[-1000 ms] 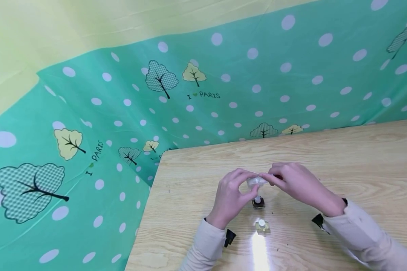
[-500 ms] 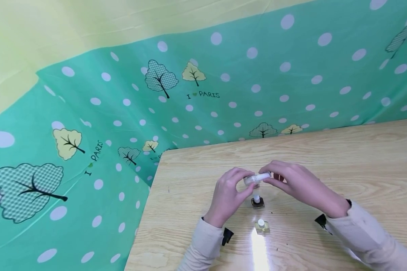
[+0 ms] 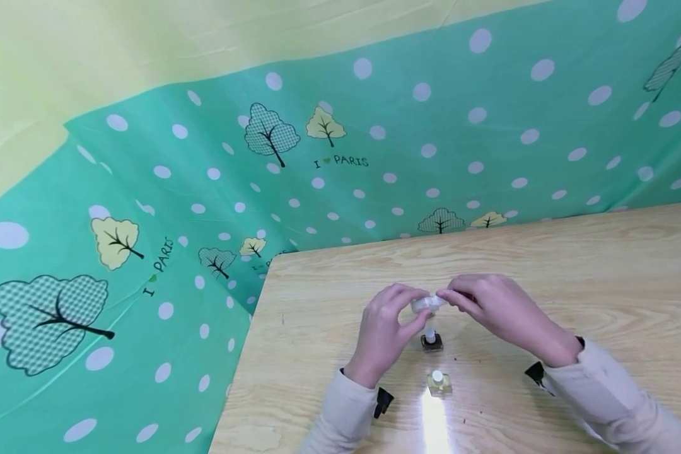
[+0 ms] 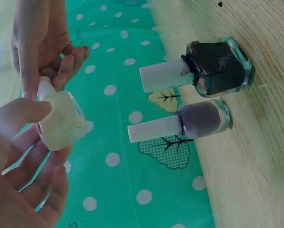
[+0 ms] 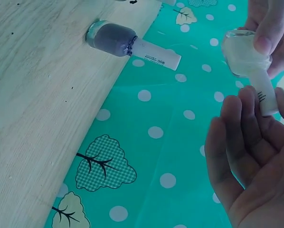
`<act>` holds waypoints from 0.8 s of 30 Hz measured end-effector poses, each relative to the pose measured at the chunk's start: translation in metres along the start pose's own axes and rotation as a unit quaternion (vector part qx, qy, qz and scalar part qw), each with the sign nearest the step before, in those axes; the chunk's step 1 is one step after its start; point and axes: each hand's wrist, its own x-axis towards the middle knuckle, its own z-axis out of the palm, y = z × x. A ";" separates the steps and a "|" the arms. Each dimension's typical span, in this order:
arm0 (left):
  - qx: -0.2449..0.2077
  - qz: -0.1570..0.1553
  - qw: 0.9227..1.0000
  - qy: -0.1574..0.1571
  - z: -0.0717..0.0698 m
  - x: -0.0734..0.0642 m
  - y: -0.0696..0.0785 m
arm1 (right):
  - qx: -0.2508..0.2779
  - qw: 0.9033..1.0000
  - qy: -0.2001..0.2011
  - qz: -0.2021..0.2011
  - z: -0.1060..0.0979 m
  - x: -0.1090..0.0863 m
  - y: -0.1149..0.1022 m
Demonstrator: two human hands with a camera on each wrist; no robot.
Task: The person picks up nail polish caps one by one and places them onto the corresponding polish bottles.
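A nail polish bottle [image 4: 61, 118] with clear glass, whitish polish and a white cap is held tilted above the table. My left hand [image 3: 383, 331] grips its glass body between thumb and fingers. The fingers of my right hand [image 3: 496, 309] pinch the white cap [image 5: 263, 92], which is seated on the bottle's neck. Below the hands, a nail polish bottle with near-black polish [image 4: 222, 66] stands upright. Next to it stands a greyish-purple nail polish bottle [image 4: 201, 118], mostly hidden by the held bottle in the head view.
A pale yellow nail polish bottle [image 3: 439, 383] stands on the wooden table [image 3: 318, 302], nearest the person. Small dark specks lie around the bottles. Behind and left of the table hangs a green polka-dot cloth [image 3: 340, 189]. Black straps [image 3: 383, 402] show at both sleeves.
Half a second ago the right fingers were spread around the cap, leaving it in plain sight. Now the fingertips have come back together over the cap's end. The left hand keeps its grip.
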 end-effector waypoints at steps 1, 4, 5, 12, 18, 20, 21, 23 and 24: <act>0.000 0.000 1.000 -0.003 0.000 0.000 0.000 | 0.001 1.000 -0.002 0.003 0.000 0.000 0.000; 0.000 0.001 1.000 -0.009 -0.001 -0.002 0.000 | 0.009 1.000 -0.008 0.000 0.000 -0.002 0.001; 0.002 0.001 1.000 -0.010 -0.001 -0.002 -0.001 | 0.011 1.000 -0.009 -0.004 0.000 -0.002 0.002; -0.005 -0.001 1.000 -0.011 0.000 -0.003 -0.003 | 0.028 0.998 -0.015 -0.062 -0.002 -0.007 0.005; 0.008 -0.002 1.000 -0.007 0.001 -0.004 -0.001 | -0.010 0.997 -0.004 -0.072 -0.003 -0.007 0.005; 0.017 0.001 1.000 -0.001 0.002 -0.004 0.000 | -0.026 0.997 -0.005 -0.072 -0.003 -0.007 0.005; 0.022 0.002 1.000 0.003 0.002 -0.004 0.001 | -0.032 0.997 -0.005 -0.071 -0.004 -0.007 0.005; 0.032 0.006 0.999 0.010 0.003 -0.004 0.003 | -0.042 0.997 -0.006 -0.068 -0.004 -0.007 0.004; 0.035 0.008 0.999 0.012 0.004 -0.004 0.003 | -0.045 0.997 -0.007 -0.064 -0.004 -0.007 0.004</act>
